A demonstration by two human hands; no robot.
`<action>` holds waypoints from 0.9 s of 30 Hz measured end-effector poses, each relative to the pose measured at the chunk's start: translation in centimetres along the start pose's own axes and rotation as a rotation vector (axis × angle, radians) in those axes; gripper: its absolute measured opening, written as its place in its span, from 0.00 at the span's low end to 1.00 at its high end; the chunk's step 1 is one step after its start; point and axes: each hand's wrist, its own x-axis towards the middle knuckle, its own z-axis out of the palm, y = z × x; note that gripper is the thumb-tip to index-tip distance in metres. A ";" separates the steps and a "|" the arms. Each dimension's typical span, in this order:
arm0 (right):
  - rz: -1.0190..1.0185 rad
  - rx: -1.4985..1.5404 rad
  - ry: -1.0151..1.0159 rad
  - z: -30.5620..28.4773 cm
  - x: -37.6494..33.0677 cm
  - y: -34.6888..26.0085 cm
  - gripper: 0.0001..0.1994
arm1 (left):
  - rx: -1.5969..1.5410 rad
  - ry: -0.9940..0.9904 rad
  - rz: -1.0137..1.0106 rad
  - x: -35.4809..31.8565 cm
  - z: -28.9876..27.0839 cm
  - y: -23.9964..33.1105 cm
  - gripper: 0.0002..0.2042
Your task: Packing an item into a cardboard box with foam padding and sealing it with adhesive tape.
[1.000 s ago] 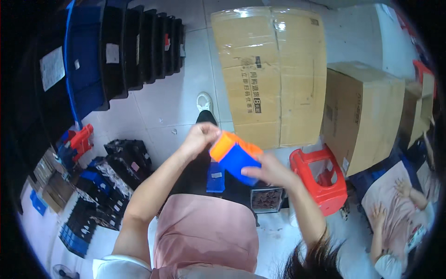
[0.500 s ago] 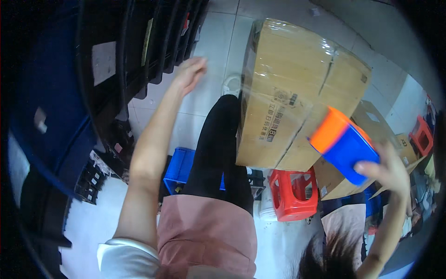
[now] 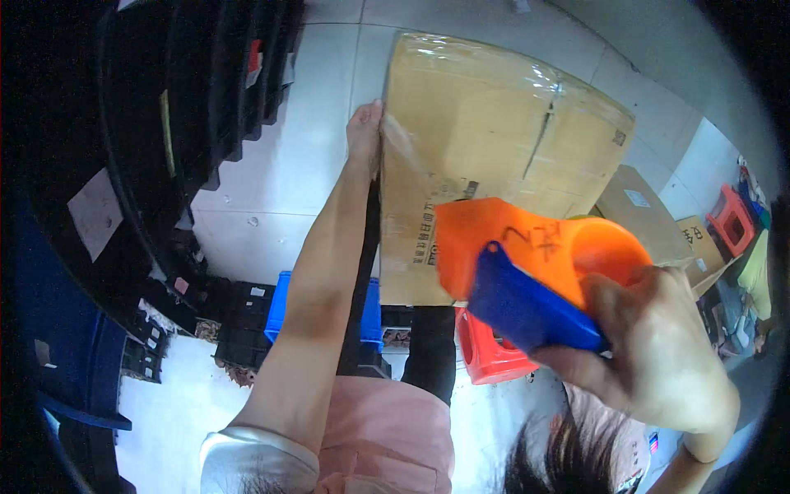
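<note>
Large taped cardboard box [image 3: 485, 156] is seen standing on the tiled floor [image 3: 288, 165], with clear tape running from its upper left edge down toward the tape dispenser [image 3: 535, 280]. The left hand [image 3: 364, 132] is laid flat, fingers extended, on the box's left edge, apparently pressing the tape end down; nothing is clasped in it. The right hand [image 3: 658, 346] is clenched around the blue handle of the orange dispenser, which is held raised above the box's near side, close to the camera.

Risks, as judged: the stretched tape could twist, wrinkle or stick to itself if tension is let go; the end could lift if the left palm is eased off too soon. The dispenser's cutting edge is not visible, so a nick to the fingers cannot be ruled out.

Surroundings: black stacked bins [image 3: 197, 90] are ranged along the left, near the box's side, narrowing the floor there. More cardboard boxes [image 3: 650, 214] are stacked at right. A blue crate [image 3: 284, 305] and a red plastic stool [image 3: 485, 354] are set low by the person's legs, crowding the footing.
</note>
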 end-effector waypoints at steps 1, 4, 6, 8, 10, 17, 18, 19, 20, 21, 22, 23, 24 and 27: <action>-0.090 0.043 0.009 0.3 0.8 -0.2 0.20 | 0.303 0.268 0.054 1.9 -3.8 -1.9 0.19; 0.000 0.057 0.099 1.2 0.0 2.9 0.19 | 1.402 0.357 0.136 -1.4 -1.9 2.4 0.27; -0.018 0.059 0.192 2.3 -0.9 6.1 0.19 | 1.167 0.050 0.072 -1.5 -2.0 4.5 0.33; -0.149 -0.044 0.172 3.1 0.6 9.8 0.20 | 0.638 -0.124 -0.088 -2.3 -2.6 5.2 0.36; -0.166 0.067 0.133 3.2 1.0 13.2 0.20 | 0.307 -0.164 -0.020 -7.4 0.4 6.1 0.38; 0.303 0.023 0.123 1.6 -13.7 26.4 0.22 | 0.345 -0.161 0.000 -8.3 1.5 6.2 0.40; 0.327 0.047 0.141 2.1 -14.8 28.3 0.22 | 0.322 -0.158 0.026 -9.3 2.8 6.6 0.40; 0.344 0.062 0.160 2.6 -15.0 30.1 0.22 | 0.331 -0.154 0.043 -9.3 2.9 6.4 0.40; 0.360 0.079 0.180 3.0 -14.8 31.6 0.22 | 0.341 -0.150 0.060 -9.1 2.5 6.1 0.40; 0.345 0.040 0.159 3.4 -13.4 32.5 0.23 | 0.354 -0.149 0.082 -8.8 2.4 5.9 0.40; 0.325 0.003 0.141 3.7 -11.3 33.4 0.24 | 0.367 -0.198 0.136 -8.7 2.3 5.8 0.39; 0.305 -0.072 0.142 4.1 -9.3 34.5 0.25 | 0.386 -0.184 0.140 -8.7 2.0 5.9 0.40; 0.298 -0.149 0.139 4.6 -7.8 35.3 0.27 | 0.400 -0.182 0.137 -8.4 1.9 5.7 0.40; 0.242 -0.118 0.101 6.6 -4.3 37.7 0.24 | 0.425 -0.166 0.141 -8.0 1.2 5.8 0.37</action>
